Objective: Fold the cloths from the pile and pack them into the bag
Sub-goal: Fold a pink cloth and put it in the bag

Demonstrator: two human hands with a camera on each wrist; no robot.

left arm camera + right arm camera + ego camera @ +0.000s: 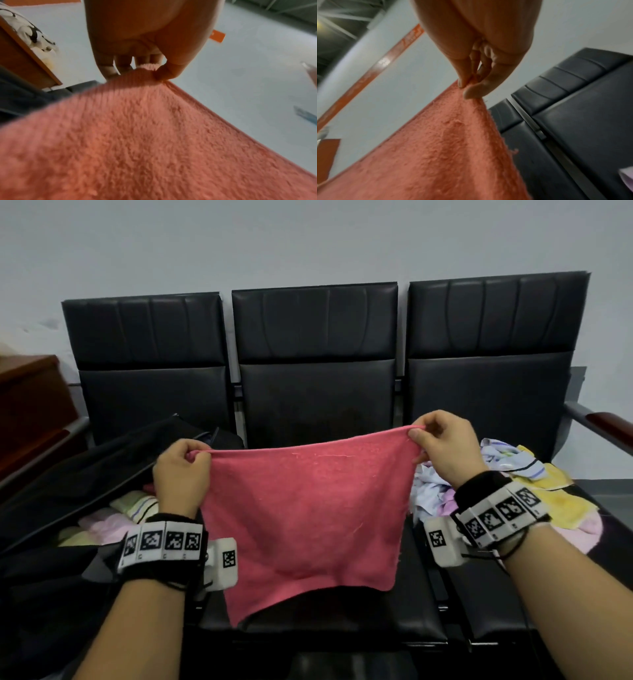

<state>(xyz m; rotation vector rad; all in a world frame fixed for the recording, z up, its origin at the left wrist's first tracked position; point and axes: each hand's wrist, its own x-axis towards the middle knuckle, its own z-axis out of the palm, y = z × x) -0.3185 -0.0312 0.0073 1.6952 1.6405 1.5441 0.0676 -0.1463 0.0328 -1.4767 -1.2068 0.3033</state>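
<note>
A pink terry cloth (305,508) hangs spread out in the air over the middle seat, held by its two top corners. My left hand (186,467) pinches the top left corner (147,69) between thumb and fingers. My right hand (442,440) pinches the top right corner (467,85) the same way. The cloth's lower edge hangs just above the seat cushion. A pile of mixed cloths (513,477) lies on the right seat. An open black bag (68,474) on the left seat holds several folded pastel cloths (116,518).
A row of three black padded seats (315,378) stands against a grey wall. A wooden armrest (609,422) sticks out at the right. A brown wooden cabinet (30,402) stands at the left beside the bag.
</note>
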